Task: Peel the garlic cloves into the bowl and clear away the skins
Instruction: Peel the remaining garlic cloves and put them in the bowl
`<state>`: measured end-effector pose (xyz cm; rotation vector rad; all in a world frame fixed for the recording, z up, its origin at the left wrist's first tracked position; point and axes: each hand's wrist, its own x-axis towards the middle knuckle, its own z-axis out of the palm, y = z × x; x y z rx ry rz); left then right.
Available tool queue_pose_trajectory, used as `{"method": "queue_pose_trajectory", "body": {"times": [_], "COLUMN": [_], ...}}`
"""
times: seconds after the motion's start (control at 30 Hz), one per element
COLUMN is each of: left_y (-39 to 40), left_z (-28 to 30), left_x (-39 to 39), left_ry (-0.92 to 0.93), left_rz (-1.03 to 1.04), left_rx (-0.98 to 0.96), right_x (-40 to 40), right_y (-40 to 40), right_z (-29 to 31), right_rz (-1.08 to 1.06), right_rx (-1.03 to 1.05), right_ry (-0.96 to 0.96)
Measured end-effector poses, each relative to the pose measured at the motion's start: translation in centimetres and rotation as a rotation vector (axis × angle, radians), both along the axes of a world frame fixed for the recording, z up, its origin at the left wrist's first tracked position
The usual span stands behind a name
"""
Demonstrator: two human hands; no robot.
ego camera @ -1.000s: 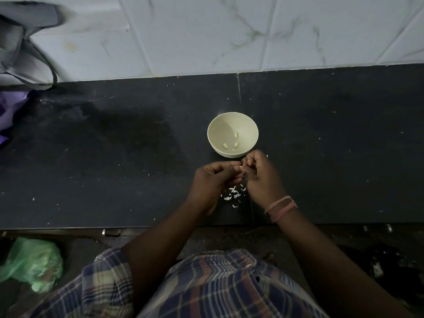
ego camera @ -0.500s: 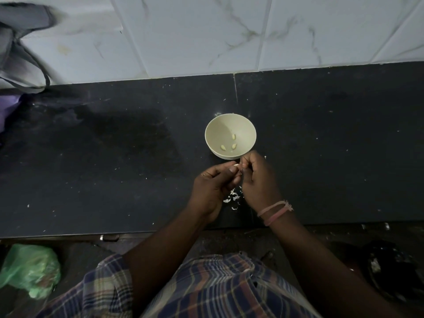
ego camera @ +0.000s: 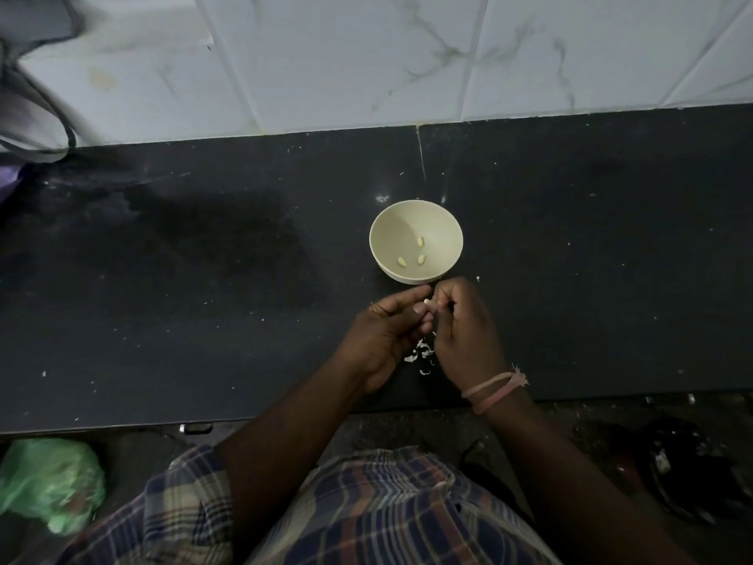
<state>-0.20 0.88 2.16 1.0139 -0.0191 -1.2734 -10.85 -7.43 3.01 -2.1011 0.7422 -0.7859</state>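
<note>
A cream bowl (ego camera: 381, 226) stands on the black counter and holds three peeled garlic cloves (ego camera: 421, 241). Just in front of the bowl, my left hand (ego camera: 383, 334) and my right hand (ego camera: 464, 332) meet fingertip to fingertip. Between them they pinch a small pale garlic clove (ego camera: 427, 302), of which only the tip shows. Under the hands lies a small heap of white garlic skins (ego camera: 421, 354) on the counter.
The black counter (ego camera: 203, 279) runs against a white tiled wall (ego camera: 366, 55). A grey bag (ego camera: 32, 112) lies at the far left. Below the counter's front edge sit a green plastic bag (ego camera: 49, 483) and a dark object (ego camera: 672, 466).
The hands stay together at the clove, with only small finger shifts. The camera has tilted a little, so the bowl and hands sit slightly lower in view.
</note>
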Motion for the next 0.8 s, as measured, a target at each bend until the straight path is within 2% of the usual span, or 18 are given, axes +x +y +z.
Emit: {"method": "queue_pose_trajectory", "body": {"times": [0.13,0.33,0.47,0.63,0.8], "left_y": [-0.2,-0.3,0.0,0.2,0.8], "left_z": [-0.2,0.0,0.1,0.1,0.0], "left_x": [-0.5,-1.7,-1.9,-2.2,-2.2], "left_ry": [-0.015,0.011,0.007,-0.035,-0.042], "left_rz": [-0.019,0.046,0.072,0.095,0.148], "left_rx": [0.026,0.039,0.04,0.037,0.069], "right_x": [-0.7,-1.7,-2.2,-2.4,-2.0], "right_y": [-0.5,-1.2,-1.3,-1.4,-0.6], "right_z": [-0.4,-0.3,-0.7,-0.2,-0.5], "right_rz": [0.034,0.102,0.063,0.031,0.003], "right_rx": [-0.016,0.076,0.166,0.152,0.22], "right_ry": [0.03,0.008,-0.045,-0.094,-0.051]}}
